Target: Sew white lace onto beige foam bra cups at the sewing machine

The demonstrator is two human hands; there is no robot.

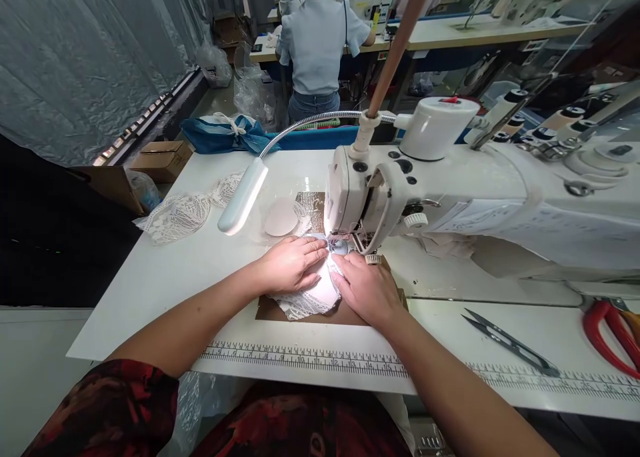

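Note:
A white lace piece [310, 297] lies under the needle area of a white sewing machine [380, 197]. My left hand [293, 264] lies flat on the lace, fingers stretched toward the presser foot. My right hand [367, 287] presses on the lace's right side, fingers pointing at the needle, a thimble-like ring on one finger. Both hands rest on the fabric. A gooseneck lamp [243, 196] shines on the spot.
More lace pieces [177, 216] and a round pad [281, 217] lie at the back left of the white table [165, 277]. Thread snips [510, 342] and red-handled scissors [607, 334] lie at the right. A person stands at another machine behind. Cardboard boxes sit on the left floor.

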